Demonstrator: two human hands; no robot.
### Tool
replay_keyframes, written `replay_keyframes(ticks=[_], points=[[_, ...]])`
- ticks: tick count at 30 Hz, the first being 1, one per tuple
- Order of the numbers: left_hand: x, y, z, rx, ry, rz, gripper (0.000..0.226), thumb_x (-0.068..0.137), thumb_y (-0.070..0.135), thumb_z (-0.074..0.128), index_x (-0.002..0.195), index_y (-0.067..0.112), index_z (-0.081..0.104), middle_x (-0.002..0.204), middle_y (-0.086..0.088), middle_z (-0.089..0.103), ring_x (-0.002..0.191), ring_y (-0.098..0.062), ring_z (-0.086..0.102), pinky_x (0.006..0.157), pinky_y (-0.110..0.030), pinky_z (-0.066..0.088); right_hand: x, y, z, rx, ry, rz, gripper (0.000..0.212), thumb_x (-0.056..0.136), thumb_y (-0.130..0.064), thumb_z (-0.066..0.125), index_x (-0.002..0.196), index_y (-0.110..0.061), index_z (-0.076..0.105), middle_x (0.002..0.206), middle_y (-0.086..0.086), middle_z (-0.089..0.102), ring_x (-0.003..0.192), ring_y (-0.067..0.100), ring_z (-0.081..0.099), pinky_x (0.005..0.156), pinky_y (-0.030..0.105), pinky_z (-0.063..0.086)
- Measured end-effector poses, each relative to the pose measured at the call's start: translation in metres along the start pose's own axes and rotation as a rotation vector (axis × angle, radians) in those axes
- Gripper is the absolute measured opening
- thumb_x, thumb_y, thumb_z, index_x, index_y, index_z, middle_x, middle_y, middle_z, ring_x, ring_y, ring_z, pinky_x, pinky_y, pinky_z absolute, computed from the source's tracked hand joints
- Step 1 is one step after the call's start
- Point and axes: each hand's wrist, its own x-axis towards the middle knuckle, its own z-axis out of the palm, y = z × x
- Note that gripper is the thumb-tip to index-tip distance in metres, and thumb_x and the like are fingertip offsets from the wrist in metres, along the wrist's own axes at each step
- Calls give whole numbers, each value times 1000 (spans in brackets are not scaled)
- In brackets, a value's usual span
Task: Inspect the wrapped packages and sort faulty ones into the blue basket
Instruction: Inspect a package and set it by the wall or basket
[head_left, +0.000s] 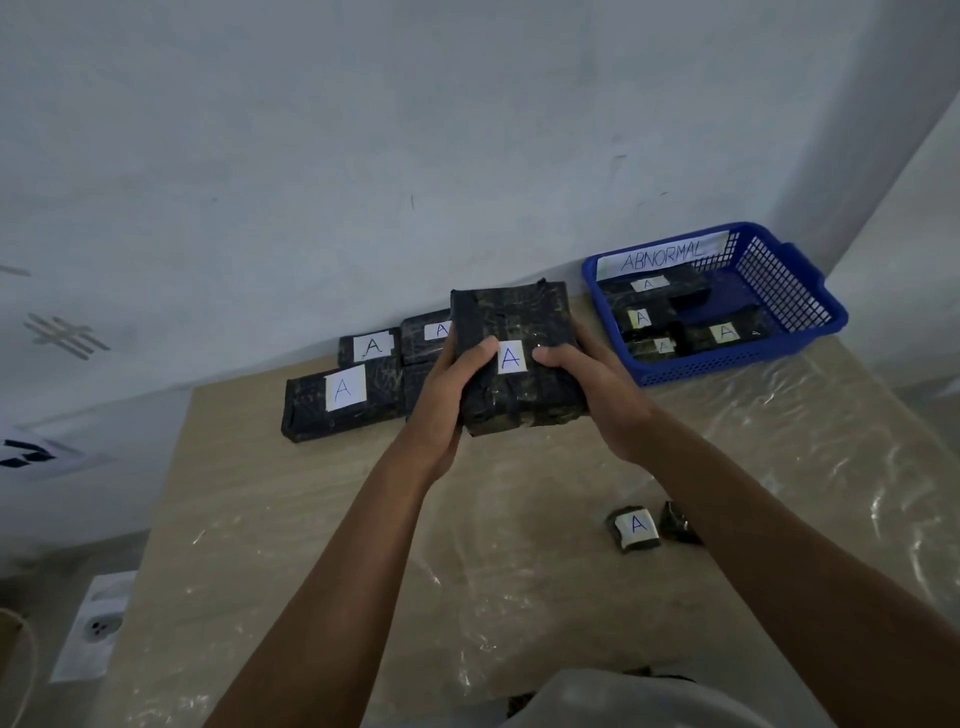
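Both forearms reach out from the near edge of the surface (291, 545), which is pale wood under a sheet of clear crinkled plastic. Between them, lifted clear of the surface, is a dark wrapped package (517, 358) with a white label marked "A". The left hand (447, 395) grips its left side, thumb laid across the top face just beside the label, fingers curled underneath. The right hand (597, 389) clamps the right side the same way, thumb on top pointing toward the label. The package sits tilted, its far end higher than the near end.

Behind the held package, along the far edge against the wall, lies a cluster of more wrapped packages (340, 402), each with an "A" label, touching one another. At the far right corner stands the blue basket (789, 291), with a white strip reading "ABNORMAL" on its back wall; several labelled packages (724, 332) already lie inside it. Near the right forearm, toward the near right part of the surface, rest two small dark wrapped pieces (636, 527), one showing an "A" label, the other just beside it and partly hidden by the arm.
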Motion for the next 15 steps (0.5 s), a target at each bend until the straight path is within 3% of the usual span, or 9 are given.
replay_keyframes(ticks=[4, 8, 10, 12, 15], points=[[-4, -2, -3, 32, -13, 5, 62, 85, 24, 66, 145, 20, 53, 128, -10, 72, 117, -29, 69, 98, -47, 57, 4, -1, 3, -7, 0, 32, 37, 97, -30, 65, 133, -38, 58, 112, -8, 76, 97, 12, 76, 74, 34, 61], [-3, 5, -4, 4, 63, -26, 51, 85, 26, 65, 134, 13, 64, 121, -13, 74, 109, -29, 72, 85, -39, 60, 3, 4, 7, -59, -113, 13, 57, 92, -48, 66, 144, -41, 44, 134, -4, 67, 117, 16, 70, 92, 40, 61], [-3, 10, -5, 24, 77, -48, 48, 88, 29, 64, 133, 12, 65, 119, -13, 75, 104, -26, 72, 76, -33, 60, 2, 6, 12, -67, -101, -28, 58, 92, -42, 67, 145, -40, 44, 132, -5, 66, 115, 14, 69, 88, 33, 61], [-4, 11, -6, 57, 48, -50, 53, 87, 35, 65, 136, 16, 63, 122, -10, 74, 108, -25, 72, 78, -31, 60, 2, 5, 16, -36, -44, -61, 46, 97, -28, 65, 139, -40, 49, 124, -7, 69, 106, 11, 71, 78, 24, 60], [-8, 9, -8, 59, 12, -47, 61, 87, 43, 64, 144, 23, 54, 130, -5, 71, 117, -22, 70, 85, -30, 59, 6, 0, 17, -25, -10, -33, 34, 99, -23, 61, 128, -40, 56, 116, -6, 71, 94, 10, 74, 72, 26, 59]])
